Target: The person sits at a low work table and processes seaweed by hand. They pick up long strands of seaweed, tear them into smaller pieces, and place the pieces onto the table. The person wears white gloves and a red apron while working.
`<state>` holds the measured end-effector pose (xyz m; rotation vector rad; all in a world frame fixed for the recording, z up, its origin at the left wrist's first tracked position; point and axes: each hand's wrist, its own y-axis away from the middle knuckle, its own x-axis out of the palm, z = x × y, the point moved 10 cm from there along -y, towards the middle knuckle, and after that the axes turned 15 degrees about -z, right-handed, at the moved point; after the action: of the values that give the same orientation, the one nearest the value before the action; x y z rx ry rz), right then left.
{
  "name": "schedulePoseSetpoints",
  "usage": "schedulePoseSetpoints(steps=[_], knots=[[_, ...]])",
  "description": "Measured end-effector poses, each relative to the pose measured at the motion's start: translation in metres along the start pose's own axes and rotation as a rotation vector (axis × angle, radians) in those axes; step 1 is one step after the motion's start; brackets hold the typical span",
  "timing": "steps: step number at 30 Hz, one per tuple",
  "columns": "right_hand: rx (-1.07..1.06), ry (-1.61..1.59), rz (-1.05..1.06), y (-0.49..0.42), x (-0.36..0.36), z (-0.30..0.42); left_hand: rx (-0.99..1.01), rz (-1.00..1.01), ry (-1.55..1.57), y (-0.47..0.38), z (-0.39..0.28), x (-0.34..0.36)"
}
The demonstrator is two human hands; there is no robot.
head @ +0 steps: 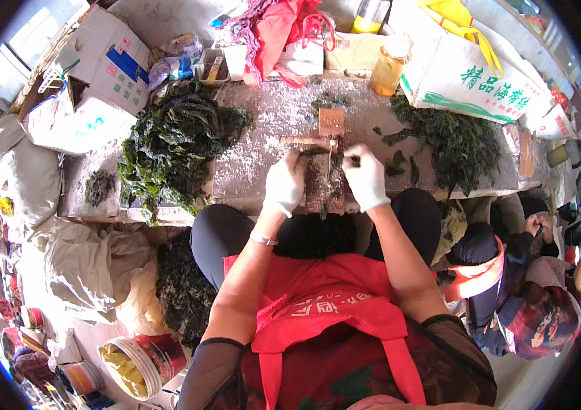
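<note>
In the head view my left hand, in a white knit glove, pinches a dark green strip of seaweed. The strip reaches across a narrow wooden board with a thin metal rod lying along it. My right hand, also gloved, is curled at the other side of the board, with a dark piece of seaweed at its fingers. Blur hides how the two ends relate. Beyond my hands, a wooden block and a crosswise stick sit at the board's far end.
Seaweed heaps lie left and right on the salt-strewn table. Behind stand a jar of amber liquid, a printed carton and another carton. A co-worker sits to the right; a bucket stands lower left.
</note>
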<state>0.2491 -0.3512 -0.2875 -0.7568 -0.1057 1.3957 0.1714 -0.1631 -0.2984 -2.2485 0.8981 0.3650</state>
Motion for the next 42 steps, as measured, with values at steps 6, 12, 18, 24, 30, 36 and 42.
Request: schedulePoseSetpoints(steps=[6,12,18,24,30,36,42], knots=[[-0.473,0.197,0.191,0.043,-0.062,0.11,-0.17,0.406,0.256,0.049,-0.053,-0.024],[-0.464,0.156,0.353,0.066,-0.044,0.122,-0.073,0.597,0.185,0.079,-0.091,-0.034],[-0.328,0.187,0.248,0.046,-0.062,0.086,0.059,0.596,0.311,0.069,-0.097,-0.072],[0.262,-0.617,1.18,0.137,-0.032,0.136,-0.053,0.398,0.249,0.055,-0.081,-0.062],[-0.707,-0.101,0.704,0.101,-0.061,0.174,-1.207,1.167,1.262,0.177,-0.088,-0.024],[-0.689,0.002,0.15,0.067,-0.079,0.165,-1.335,0.843,1.466,0.179,-0.089,-0.003],[-0.552,0.009,0.153,0.062,-0.071,0.143,-0.65,0.099,1.031,0.113,-0.081,-0.046]])
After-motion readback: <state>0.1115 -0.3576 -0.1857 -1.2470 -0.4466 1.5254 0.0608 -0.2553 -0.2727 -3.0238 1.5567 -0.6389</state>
